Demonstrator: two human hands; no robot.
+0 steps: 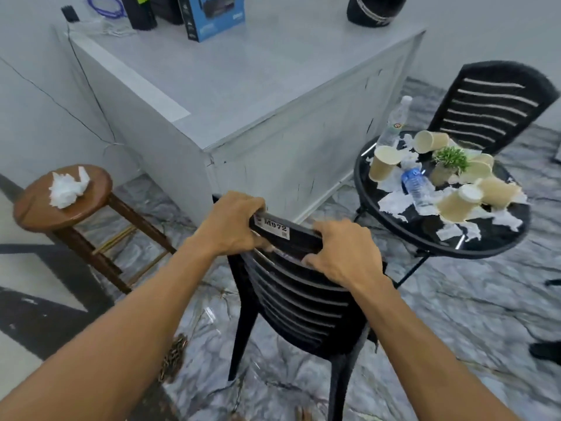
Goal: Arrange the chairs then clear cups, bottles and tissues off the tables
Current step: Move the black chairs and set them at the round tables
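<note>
A black plastic slatted chair (297,302) stands in front of me, its back toward me. My left hand (230,226) grips the left end of its top rail and my right hand (340,250) grips the right end. To the right is a round black table (491,247) littered with several tan paper cups (384,162), two clear plastic bottles (417,185) and torn white tissues (394,199). A second black chair (491,107) stands behind that table. Crumpled tissue (66,186) lies on a round wooden stool (36,211) at the left.
A big grey counter block (243,95) fills the middle, with a blue box (212,16) and dark items on top. A small potted plant (449,162) sits among the cups. The floor is grey marble; a chain (174,357) lies near the chair's left leg.
</note>
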